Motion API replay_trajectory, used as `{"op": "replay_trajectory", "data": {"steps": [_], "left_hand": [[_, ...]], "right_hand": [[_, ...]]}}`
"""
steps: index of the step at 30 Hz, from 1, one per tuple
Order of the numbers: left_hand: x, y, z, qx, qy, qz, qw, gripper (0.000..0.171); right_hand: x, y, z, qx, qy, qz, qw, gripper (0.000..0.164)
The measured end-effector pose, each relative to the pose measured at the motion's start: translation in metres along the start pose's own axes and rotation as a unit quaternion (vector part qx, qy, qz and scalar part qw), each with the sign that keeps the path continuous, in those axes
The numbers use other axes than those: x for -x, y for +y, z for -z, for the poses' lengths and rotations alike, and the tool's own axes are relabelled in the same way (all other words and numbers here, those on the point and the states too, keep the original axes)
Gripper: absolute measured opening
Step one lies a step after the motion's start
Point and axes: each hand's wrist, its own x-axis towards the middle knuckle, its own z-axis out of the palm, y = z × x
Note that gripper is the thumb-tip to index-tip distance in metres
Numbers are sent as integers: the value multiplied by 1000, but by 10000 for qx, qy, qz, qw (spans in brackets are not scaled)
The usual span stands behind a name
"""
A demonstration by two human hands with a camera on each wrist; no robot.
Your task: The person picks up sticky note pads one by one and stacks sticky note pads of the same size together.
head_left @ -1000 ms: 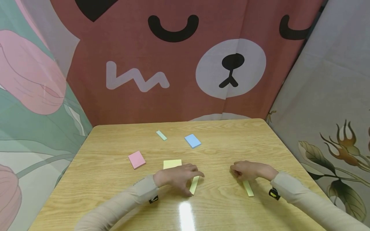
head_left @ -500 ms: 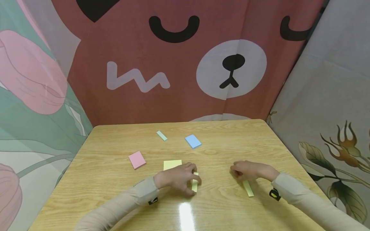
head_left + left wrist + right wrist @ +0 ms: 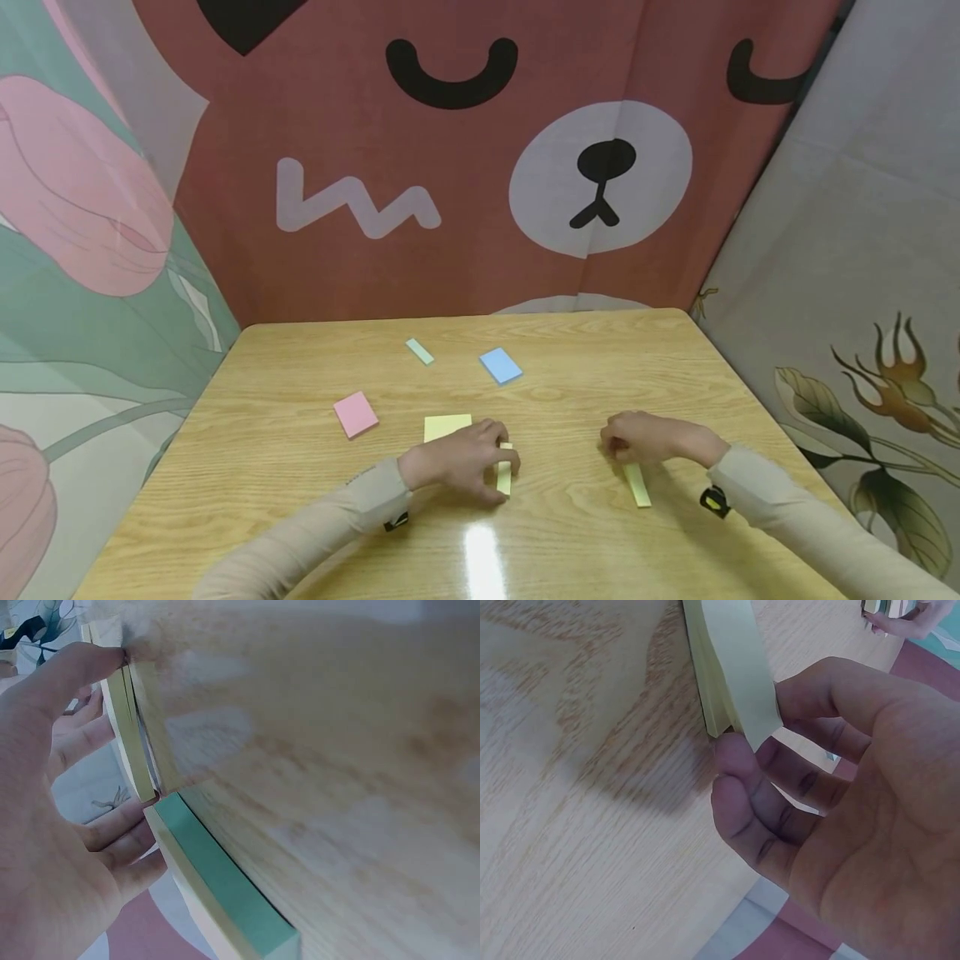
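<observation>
In the head view my left hand (image 3: 459,463) spans a narrow yellow sticky note pad (image 3: 505,472), thumb at its near end and fingers curved around its far end and side. The left wrist view shows the thumb on the end of this narrow pad (image 3: 129,735). Right beside it lies a wider yellow sticky note pad (image 3: 447,426), partly covered by the left hand; its lower layers look green (image 3: 225,877) up close. My right hand (image 3: 647,437) pinches the far end of another narrow yellow sticky note pad (image 3: 731,660), whose sheets fan apart slightly.
A pink sticky note pad (image 3: 356,414) lies to the left on the wooden table (image 3: 285,500). Farther back are a narrow pale green pad (image 3: 419,351) and a blue pad (image 3: 500,366). Printed curtains (image 3: 480,275) surround the table's back and sides.
My left hand has turned its narrow pad straighter and drawn it a little toward the wider yellow pad. The narrow pad in my right hand has shifted slightly left.
</observation>
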Motion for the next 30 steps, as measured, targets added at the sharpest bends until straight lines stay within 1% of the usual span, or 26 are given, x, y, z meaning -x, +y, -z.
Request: {"op": "replay_trajectory", "data": {"steps": [6,9,11,14,16,19,23,30], "left_hand": [[0,-1,-1,-106,145,-2,9998,37],[-1,-3,-3,-172,236,14,9996,38],[-2,-4,-5,-231,272,39,9994,39],[-3,-5,-7,-303,327,65,9990,39],[-3,-6,-7,-358,353,72,9987,38],[-3,-6,-6,-394,422,96,9983,37],[-4,-8,-5,-350,501,201,9979,37],[-5,-11,-3,-304,493,226,9981,36]], "right_hand": [[0,0,1,-45,-4,43,10000,9],[0,0,2,-216,-45,29,9998,12],[0,1,3,-362,-98,-54,9993,14],[0,2,4,-533,-139,-103,9984,14],[1,2,4,-613,-130,-65,9980,13],[1,3,4,-677,-74,105,9976,11],[0,4,4,-773,-3,218,9968,11],[1,5,5,-979,-61,295,9947,9]]}}
